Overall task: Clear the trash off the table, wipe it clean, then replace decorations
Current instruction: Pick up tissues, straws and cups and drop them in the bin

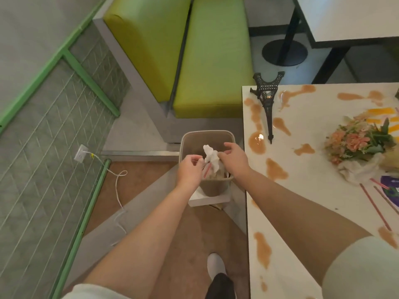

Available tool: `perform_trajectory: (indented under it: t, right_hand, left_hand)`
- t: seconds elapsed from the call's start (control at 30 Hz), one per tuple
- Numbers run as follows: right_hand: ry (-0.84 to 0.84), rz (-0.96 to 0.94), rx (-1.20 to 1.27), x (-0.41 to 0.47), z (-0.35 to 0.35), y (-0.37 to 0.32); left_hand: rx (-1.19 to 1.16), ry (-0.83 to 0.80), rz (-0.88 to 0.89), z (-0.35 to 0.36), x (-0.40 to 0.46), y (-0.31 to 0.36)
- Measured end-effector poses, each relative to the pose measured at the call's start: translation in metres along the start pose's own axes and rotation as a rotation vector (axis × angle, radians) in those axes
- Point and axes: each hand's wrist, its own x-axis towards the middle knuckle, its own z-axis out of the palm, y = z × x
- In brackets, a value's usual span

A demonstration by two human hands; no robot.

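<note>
green booth seats behind; both hands, left hand (190, 169) & right hand (234, 158), each grip pinching crumpled tissue (210, 157) w/ straw (207, 170) over bin (185, 143); sloppy release could drop trash onto floor.

green bench seat (200, 61), wall socket (81, 153), white cable (117, 190)

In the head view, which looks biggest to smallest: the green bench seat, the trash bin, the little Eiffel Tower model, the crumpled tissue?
1. Green bench seat
2. Trash bin
3. Eiffel Tower model
4. Crumpled tissue

This is apparent size only; distances from the camera differ.
</note>
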Motion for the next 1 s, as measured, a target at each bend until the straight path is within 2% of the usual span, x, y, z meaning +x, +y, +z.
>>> perform_trajectory:
  t: [0.23, 0.57, 0.83, 1.0]
  right_hand:
    - [-0.005, 0.022, 0.042, -0.040, -0.032, 0.031]
    - [0.102, 0.057, 0.072, -0.131, -0.148, 0.129]
    - [0.188, 0.034, -0.070, -0.191, -0.219, 0.200]
    - [0.223, 0.034, -0.188, -0.214, -0.252, 0.228]
  left_hand:
    - [0.056, -0.115, 0.048, 0.024, -0.037, 0.003]
    - [0.142, -0.307, 0.130, 0.108, -0.144, 0.012]
    - [0.273, -0.520, 0.309, 0.171, -0.234, 0.010]
    - [0.446, -0.519, 0.486, 0.212, -0.267, 0.010]
